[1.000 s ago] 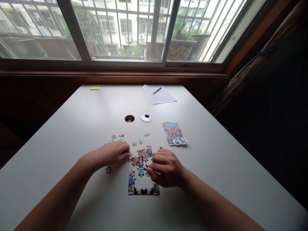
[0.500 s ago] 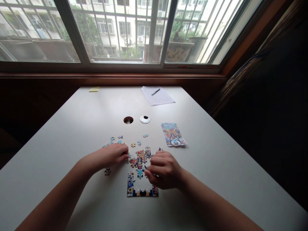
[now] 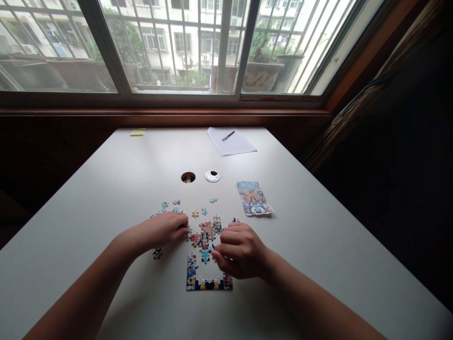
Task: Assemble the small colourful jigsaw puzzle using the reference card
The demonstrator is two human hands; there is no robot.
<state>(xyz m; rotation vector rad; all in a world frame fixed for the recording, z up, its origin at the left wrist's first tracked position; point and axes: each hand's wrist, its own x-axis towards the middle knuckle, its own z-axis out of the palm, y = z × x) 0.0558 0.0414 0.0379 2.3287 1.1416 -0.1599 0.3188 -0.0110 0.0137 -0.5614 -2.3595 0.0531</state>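
A small, partly assembled colourful jigsaw puzzle [image 3: 203,264] lies on the white table [image 3: 106,189] in front of me. My right hand [image 3: 240,250] rests curled on its right side, fingertips pinched at the puzzle's middle; what they pinch is hidden. At the puzzle's upper left edge my left hand [image 3: 166,229] lies with fingers bent, tips touching pieces there. Several loose pieces [image 3: 177,205] are scattered beyond the left hand, and one dark piece [image 3: 157,253] sits below it.
A printed puzzle picture bag [image 3: 253,198] lies to the right. Behind are a cable hole [image 3: 188,177], its round cap [image 3: 212,176], a sheet of paper [image 3: 231,141] with a pen [image 3: 228,135], and a yellow sticky pad [image 3: 137,133]. A window spans the back.
The view has shifted slightly. Both hands have stayed at the puzzle, with the right hand's fingers edging a little to the left over its middle.
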